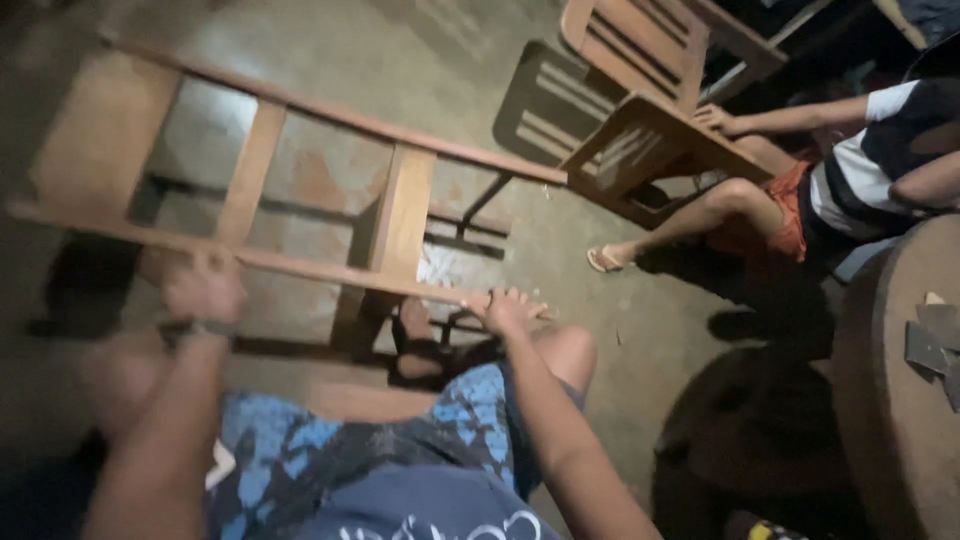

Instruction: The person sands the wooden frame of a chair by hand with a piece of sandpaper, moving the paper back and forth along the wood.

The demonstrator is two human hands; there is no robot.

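Both hands [205, 290] blurred on frame [330, 190]

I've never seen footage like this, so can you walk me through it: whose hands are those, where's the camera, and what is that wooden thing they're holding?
The camera sits on a person's head and looks down, so both arms are theirs. The left hand and the right hand each grip the near rail of a wooden frame with slats, raised over a concrete floor. Below are their blue patterned shorts. At right another person sits touching a slatted wooden chair, beside a round table.
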